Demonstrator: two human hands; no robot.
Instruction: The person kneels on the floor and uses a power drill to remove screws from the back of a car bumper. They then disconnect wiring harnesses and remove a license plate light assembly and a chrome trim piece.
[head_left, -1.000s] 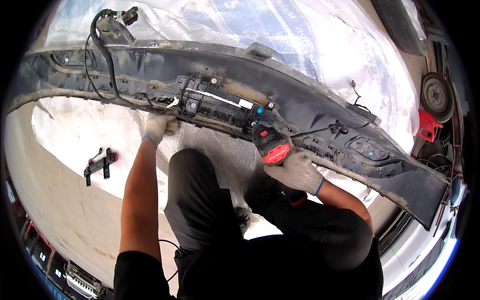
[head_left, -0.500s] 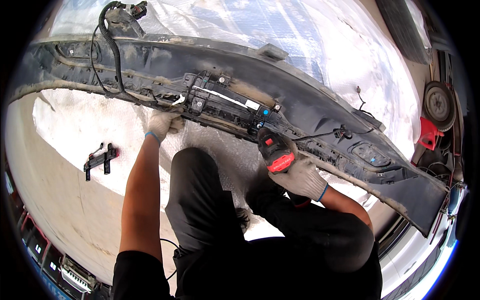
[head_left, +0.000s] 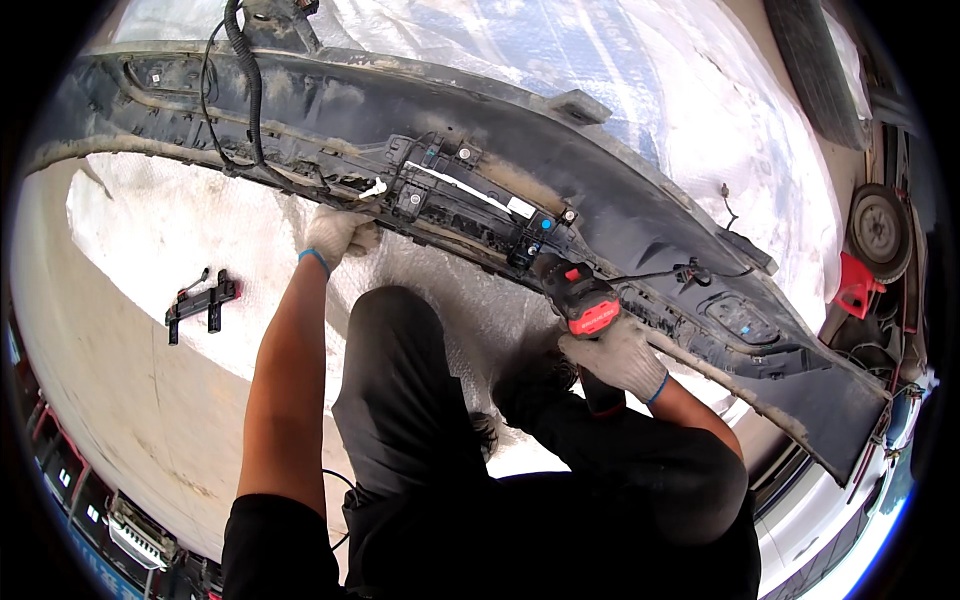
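A long, dusty black car bumper (head_left: 640,200) lies across in front of me, inner side up. My left hand (head_left: 338,232), in a pale knit glove with a blue cuff, is closed at the bumper's near edge; some fingertips are hidden. My right hand (head_left: 622,358), gloved alike, grips a black and red cordless drill (head_left: 578,290). Its nose points at the right end of a black plastic module (head_left: 465,205) fixed along the bumper's middle. The bit's tip cannot be made out. A white connector (head_left: 374,187) sits at the module's left end.
White sheeting (head_left: 720,110) lies under the bumper. A small black bracket (head_left: 204,302) rests on the floor at left. A corrugated wiring harness (head_left: 245,80) loops over the bumper's left part. At right are a tyre (head_left: 815,70), a wheel (head_left: 880,230) and a red container (head_left: 856,285).
The bumper appears shifted slightly right and down in view, the left hand with it. The drill and right hand sit a little further right, the drill's nose still at the module's right end.
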